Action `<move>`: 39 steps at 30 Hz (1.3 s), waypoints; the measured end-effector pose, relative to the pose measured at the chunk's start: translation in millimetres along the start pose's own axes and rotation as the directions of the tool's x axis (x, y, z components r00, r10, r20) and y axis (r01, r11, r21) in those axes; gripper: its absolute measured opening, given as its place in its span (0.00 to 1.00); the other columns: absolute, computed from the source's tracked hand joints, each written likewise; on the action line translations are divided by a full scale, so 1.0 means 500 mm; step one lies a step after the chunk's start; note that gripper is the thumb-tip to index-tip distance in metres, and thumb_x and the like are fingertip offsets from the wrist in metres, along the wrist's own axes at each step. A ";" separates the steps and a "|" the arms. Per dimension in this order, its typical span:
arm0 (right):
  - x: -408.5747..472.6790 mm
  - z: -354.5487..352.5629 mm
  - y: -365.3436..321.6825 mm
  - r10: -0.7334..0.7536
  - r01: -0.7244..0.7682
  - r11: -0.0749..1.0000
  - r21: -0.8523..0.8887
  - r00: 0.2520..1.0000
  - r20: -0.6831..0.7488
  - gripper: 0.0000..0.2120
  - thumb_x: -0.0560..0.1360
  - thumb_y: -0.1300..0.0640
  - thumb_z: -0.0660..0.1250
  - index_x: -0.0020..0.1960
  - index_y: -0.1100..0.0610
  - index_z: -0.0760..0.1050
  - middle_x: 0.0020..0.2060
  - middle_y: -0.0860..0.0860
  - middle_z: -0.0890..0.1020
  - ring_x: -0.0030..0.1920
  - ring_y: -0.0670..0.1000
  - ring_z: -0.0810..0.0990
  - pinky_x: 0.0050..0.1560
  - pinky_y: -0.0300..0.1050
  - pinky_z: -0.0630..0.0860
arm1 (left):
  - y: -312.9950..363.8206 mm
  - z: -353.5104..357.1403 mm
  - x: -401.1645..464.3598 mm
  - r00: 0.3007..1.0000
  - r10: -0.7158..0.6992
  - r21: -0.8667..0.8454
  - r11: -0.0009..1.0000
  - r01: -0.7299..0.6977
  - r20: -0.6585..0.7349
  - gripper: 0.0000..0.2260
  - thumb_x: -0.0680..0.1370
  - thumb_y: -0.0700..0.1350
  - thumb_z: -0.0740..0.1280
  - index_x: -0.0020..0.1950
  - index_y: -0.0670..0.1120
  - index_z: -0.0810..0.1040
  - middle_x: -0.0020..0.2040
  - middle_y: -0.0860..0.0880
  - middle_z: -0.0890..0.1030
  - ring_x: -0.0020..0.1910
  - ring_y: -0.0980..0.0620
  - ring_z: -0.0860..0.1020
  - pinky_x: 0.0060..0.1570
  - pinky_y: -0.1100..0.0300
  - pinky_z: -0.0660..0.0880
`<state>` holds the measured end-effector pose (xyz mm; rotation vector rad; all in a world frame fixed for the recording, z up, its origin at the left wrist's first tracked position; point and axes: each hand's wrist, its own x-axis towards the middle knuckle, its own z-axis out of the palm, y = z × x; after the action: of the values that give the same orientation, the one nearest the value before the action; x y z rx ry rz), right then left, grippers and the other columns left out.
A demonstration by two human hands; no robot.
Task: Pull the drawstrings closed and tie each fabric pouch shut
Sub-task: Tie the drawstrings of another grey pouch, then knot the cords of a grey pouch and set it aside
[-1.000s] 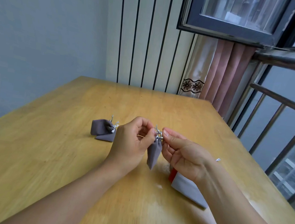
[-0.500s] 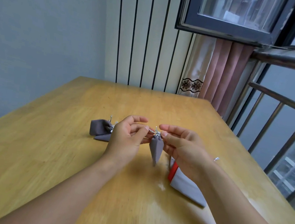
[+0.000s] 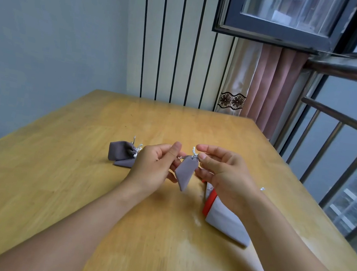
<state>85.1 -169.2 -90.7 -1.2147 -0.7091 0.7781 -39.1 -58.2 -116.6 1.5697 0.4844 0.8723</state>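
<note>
Between the hands: small grey fabric pouch (image 3: pixel 185 175) hangs neck-up, long axis vertical.
Left hand (image 3: pixel 154 168): pinches silver drawstring (image 3: pixel 194 152), pulling left.
Right hand (image 3: pixel 225 173): pinches string at neck, equally near.

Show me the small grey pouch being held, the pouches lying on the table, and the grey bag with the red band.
small grey fabric pouch (image 3: pixel 184 174), head view, cloth body.
tied grey pouches (image 3: pixel 119 150), head view, upper pouch.
grey bag with red band (image 3: pixel 226 223), head view, grey side.

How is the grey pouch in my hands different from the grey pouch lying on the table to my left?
The held pouch hangs off the table by its silver strings, pinched by the left hand and right hand; the left pouch lies on its side, untouched. The held pouch hangs flat and narrow; the left pouch looks fuller and rests on another pouch. Both are grey with silver drawstrings gathered at the neck.
</note>
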 end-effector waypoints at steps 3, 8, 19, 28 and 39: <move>0.000 0.001 0.007 0.003 -0.003 1.000 -0.017 1.000 0.025 0.08 0.77 0.69 0.67 0.56 0.65 0.79 0.43 0.60 0.80 0.42 0.50 0.84 0.41 0.38 0.80 | 0.000 -0.001 -0.003 0.996 0.009 0.034 0.999 -0.012 0.094 0.15 0.81 0.49 0.64 0.43 0.38 0.78 0.35 0.43 0.80 0.33 0.49 0.78 0.29 0.59 0.75; 0.001 0.001 0.010 -0.013 0.016 0.998 -0.062 0.999 0.036 0.08 0.77 0.69 0.67 0.55 0.64 0.79 0.44 0.61 0.80 0.40 0.49 0.84 0.39 0.37 0.79 | -0.012 -0.005 0.004 0.990 0.055 0.142 0.987 -0.074 0.132 0.15 0.82 0.46 0.62 0.39 0.39 0.72 0.32 0.45 0.74 0.30 0.49 0.74 0.28 0.57 0.74; 0.015 -0.013 0.014 -0.097 0.094 0.987 -0.128 0.995 -0.018 0.06 0.77 0.68 0.68 0.52 0.60 0.78 0.40 0.57 0.83 0.38 0.52 0.84 0.39 0.43 0.80 | -0.016 0.006 0.001 0.977 -0.096 -0.041 0.994 0.106 0.193 0.13 0.78 0.55 0.64 0.51 0.45 0.72 0.47 0.47 0.85 0.50 0.47 0.83 0.51 0.44 0.79; 0.049 -0.057 0.058 -0.267 0.155 0.213 -0.965 0.959 0.095 0.15 0.79 0.49 0.66 0.61 0.56 0.78 0.59 0.53 0.82 0.58 0.53 0.80 0.58 0.46 0.74 | 0.021 -0.086 0.024 0.946 0.307 0.767 0.630 -0.122 -0.102 0.06 0.71 0.45 0.71 0.45 0.53 0.76 0.36 0.54 0.81 0.36 0.50 0.79 0.36 0.56 0.77; 0.047 -0.069 0.034 -0.430 0.137 0.223 -0.965 0.902 0.029 0.15 0.77 0.51 0.68 0.62 0.54 0.79 0.60 0.52 0.80 0.62 0.54 0.76 0.58 0.46 0.70 | -0.012 -0.130 0.031 0.988 0.036 0.907 0.402 0.123 -0.150 0.18 0.69 0.56 0.71 0.56 0.52 0.75 0.54 0.53 0.76 0.58 0.48 0.72 0.51 0.54 0.73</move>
<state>124.4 -165.2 -113.1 -2.1556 -1.2322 -0.3012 -77.8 -3.2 -118.0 2.5014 1.2849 0.6799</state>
